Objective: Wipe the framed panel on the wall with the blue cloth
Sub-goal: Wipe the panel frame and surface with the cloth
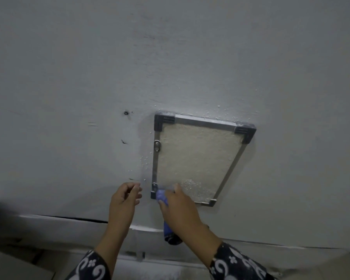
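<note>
1. Nearest the camera: two forearms in dark sleeves with a white floral pattern (233, 263), raised toward the wall.
2. Right hand (179, 207) seen from the back, fingers curled round a crumpled blue cloth (162, 197); gripping it, with one fingertip stretched up onto the panel surface.
3. Cloth bunched under the right palm and pressed against the lower left corner of the frame; a loose tail of it, blue going to a darker end, hanging below the wrist.
4. Left hand (124, 199) just left of the frame, not touching it; fingers loosely curled with thumb and forefinger near each other, nothing visible between them. Holding nothing, as far as could be told.
5. Rectangular framed panel with a thin silver metal rim and dark grey plastic corner caps (198, 158), mounted flat on the wall, right of centre in the view and slightly skewed.
6. Panel face pale beige and grainy, with a patch of whitish specks near its lower middle, just right of the right hand.
7. Two small silver metal hanger brackets (157, 146) on the left rim, one upper, one low beside the cloth.
8. Pale grey painted wall (89, 67) behind everything, flecked with white specks around the frame's top and left edges.
9. Small dark screw hole (126, 113) in the wall, up and left of the frame, with two short dark marks below it.
</note>
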